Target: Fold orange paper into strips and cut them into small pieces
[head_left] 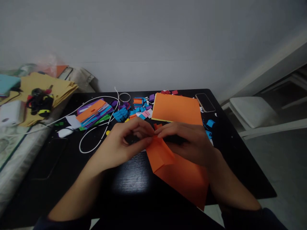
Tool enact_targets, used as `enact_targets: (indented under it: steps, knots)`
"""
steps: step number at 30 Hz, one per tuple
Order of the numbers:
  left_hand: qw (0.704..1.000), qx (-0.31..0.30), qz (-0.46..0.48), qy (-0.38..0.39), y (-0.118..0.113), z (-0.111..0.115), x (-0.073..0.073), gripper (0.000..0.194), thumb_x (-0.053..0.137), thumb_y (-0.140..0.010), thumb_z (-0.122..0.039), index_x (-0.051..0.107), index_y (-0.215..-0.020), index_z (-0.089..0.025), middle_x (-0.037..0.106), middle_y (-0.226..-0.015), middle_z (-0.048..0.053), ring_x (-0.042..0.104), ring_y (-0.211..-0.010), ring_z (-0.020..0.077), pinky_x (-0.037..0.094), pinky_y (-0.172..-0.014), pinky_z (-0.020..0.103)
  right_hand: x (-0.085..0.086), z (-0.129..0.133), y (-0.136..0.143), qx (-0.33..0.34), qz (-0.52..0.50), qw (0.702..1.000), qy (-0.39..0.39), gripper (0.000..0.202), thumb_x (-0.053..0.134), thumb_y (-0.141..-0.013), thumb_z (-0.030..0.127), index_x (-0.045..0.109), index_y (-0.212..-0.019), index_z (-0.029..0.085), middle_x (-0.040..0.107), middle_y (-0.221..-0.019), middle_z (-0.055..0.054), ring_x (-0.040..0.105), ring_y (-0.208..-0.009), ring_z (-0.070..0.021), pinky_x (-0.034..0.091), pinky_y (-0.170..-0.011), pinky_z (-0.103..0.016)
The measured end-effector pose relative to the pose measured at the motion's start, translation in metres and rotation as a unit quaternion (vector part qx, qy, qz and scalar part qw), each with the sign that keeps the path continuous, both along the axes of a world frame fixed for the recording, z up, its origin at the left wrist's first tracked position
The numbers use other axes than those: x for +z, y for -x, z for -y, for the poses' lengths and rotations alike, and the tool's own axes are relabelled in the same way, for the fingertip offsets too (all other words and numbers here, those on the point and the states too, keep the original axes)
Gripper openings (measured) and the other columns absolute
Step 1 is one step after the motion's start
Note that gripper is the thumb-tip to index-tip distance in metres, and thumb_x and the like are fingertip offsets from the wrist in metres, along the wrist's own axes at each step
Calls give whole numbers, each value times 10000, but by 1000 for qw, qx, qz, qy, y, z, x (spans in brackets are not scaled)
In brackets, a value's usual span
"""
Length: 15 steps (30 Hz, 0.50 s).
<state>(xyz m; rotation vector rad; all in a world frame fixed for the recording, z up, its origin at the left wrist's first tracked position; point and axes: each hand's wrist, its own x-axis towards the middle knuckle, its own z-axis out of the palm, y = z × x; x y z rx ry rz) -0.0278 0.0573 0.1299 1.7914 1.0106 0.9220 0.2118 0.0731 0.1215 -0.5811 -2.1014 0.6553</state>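
Note:
An orange paper sheet (184,180) with a folded flap at its upper left lies over the front part of the table. My left hand (127,140) pinches the top corner of the orange sheet between thumb and fingers. Close beside it, my right hand (189,140) grips the same corner from the right, its fingertips nearly touching those of my left hand. Behind my right hand lies a stack of orange paper (177,108) with a yellow edge. Small cut pieces of blue paper (121,114) are heaped beyond my left hand.
On the black table (240,166) are a phone (205,102), a tape ring (124,97), a looped white cable (82,140) and folded coloured papers (93,111). Yellow envelopes (57,84) and a white box (11,113) stand left. A white stool (249,110) is at right.

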Motion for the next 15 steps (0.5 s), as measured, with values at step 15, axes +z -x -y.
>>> enact_targets:
  steps: [15]
  knots:
    - [996,-2,-85,-17,4,-3,4,85,744,-964,-307,818,-950,-269,815,-867,-15,741,-751,146,536,-662,222,-4,1,2,9,-3,1000,11,222,745,-977,181,729,-1168,294,823,-1053,-28,808,-962,-196,697,-805,-327]
